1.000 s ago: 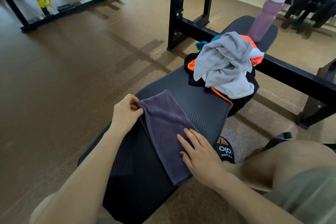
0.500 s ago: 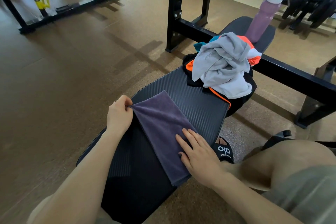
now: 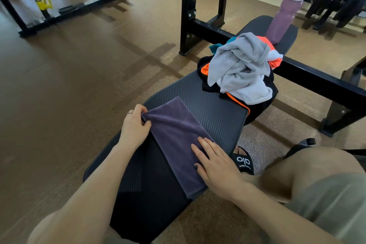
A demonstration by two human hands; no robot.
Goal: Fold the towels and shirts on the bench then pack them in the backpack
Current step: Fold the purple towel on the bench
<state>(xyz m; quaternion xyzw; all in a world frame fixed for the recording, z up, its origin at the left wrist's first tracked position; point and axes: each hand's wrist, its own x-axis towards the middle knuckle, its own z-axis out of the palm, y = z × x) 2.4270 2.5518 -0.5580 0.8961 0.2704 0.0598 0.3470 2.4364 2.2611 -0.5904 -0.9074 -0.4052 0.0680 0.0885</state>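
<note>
A: Head view: left hand point(image 3: 136, 125) has lifted the purple towel point(image 3: 178, 140)'s far corner, pinched, since a second ago.

B: Right hand point(image 3: 215, 162) still flat, pinning it on the bench point(image 3: 217, 113). Next fold looks imminent.

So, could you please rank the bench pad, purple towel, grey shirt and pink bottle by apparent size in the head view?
1. Bench pad
2. Purple towel and grey shirt: too alike to rank
3. Pink bottle, though farthest from the camera

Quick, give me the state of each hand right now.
Left hand: closed, pinching the far corner of the purple towel.
Right hand: open, fingers flat, pressing the towel down on the bench.
</note>
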